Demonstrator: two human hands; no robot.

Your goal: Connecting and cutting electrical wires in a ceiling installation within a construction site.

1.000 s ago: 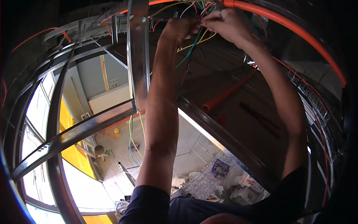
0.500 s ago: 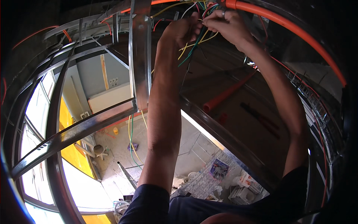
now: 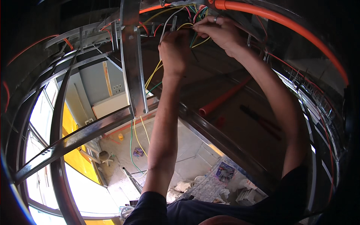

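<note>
Overhead, a bundle of electrical wires [image 3: 198, 10] in white, yellow, green and pinkish red hangs beside an orange conduit. My left hand [image 3: 174, 50] is closed on wires below the bundle. A white wire [image 3: 168, 23] runs down to it, and yellow wires [image 3: 153, 77] trail out under the wrist. The left fingertips are dark and partly hidden. Higher up and to the right, my right hand [image 3: 221, 33] pinches a yellow wire [image 3: 184, 25] between thumb and forefinger; a ring is on one finger.
A metal stud [image 3: 132, 67] stands left of my left arm, joined to a crossbar [image 3: 82, 138]. The orange conduit [image 3: 296, 29] curves to the right. On a dark panel lie a red tube [image 3: 221, 100] and pliers [image 3: 260, 122]. The floor [image 3: 180, 161] lies far below.
My left hand has come down and away from the right hand, closing on wires lower down. My right hand has shifted slightly left and down, still pinching. The whole view has moved a little.
</note>
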